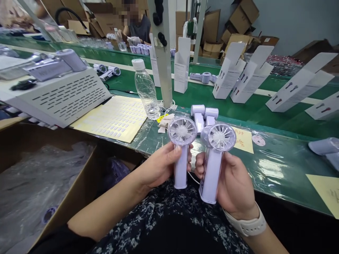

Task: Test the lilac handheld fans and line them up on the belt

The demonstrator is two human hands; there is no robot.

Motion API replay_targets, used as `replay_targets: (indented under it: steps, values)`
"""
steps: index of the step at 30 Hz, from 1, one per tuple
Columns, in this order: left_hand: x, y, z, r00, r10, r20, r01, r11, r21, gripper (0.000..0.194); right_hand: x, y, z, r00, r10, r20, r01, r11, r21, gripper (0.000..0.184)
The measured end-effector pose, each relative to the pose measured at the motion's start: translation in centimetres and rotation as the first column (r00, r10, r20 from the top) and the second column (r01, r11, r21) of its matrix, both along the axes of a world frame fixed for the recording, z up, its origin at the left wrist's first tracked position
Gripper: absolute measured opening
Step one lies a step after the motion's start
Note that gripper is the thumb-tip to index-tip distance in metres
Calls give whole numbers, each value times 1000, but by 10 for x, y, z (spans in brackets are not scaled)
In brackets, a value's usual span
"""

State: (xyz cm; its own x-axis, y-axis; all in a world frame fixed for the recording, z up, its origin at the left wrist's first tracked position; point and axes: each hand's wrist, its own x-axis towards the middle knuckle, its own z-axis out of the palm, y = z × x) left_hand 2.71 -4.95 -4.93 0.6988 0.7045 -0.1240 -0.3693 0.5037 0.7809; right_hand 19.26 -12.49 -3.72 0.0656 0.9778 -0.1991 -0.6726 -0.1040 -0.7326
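Note:
Two lavender handheld fans are held upright, side by side, over my lap at the bench edge. My left hand (pixel 169 160) is wrapped round the handle of the left handheld fan (pixel 181 169), its thumb across the front. Around the right handheld fan (pixel 211 173) my right hand (pixel 233 180) is closed, fingers behind the handle. Both round grilles face me, with pale blades inside. Just behind them, two more lavender fans (pixel 198 118) lie on the green bench (pixel 275 167). A white watch strap circles my right wrist.
A clear bottle (pixel 145 88) stands beside a metal post (pixel 162 53). Left are a sheet of stickers (pixel 119 118), a slotted metal case (pixel 71 95) and a carton with plastic bags (pixel 76 183). Open white boxes (pixel 229 74) stand on the green belt (pixel 198 95). Across it sits a person (pixel 140 28).

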Motion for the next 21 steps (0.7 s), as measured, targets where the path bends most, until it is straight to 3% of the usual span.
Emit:
replay_targets:
  steps: [5,9,15,21]
  values:
    - [0,1,4,996,-39,79,38,999,17,30,8,-3,-2,1000,2,-24,-1,1000,24,38]
    - [-1,-1,5,998,-41,40,37,994,101,39,14,-6,-5,999,-52,-17,53,996,75,32]
    - [-2,-1,2,996,-55,-72,68,977,200,61,13,-4,-10,958,-287,17,287,958,27,21]
    - [-1,1,-3,995,-30,-94,50,977,210,61,11,-1,-16,956,-289,58,289,957,4,24]
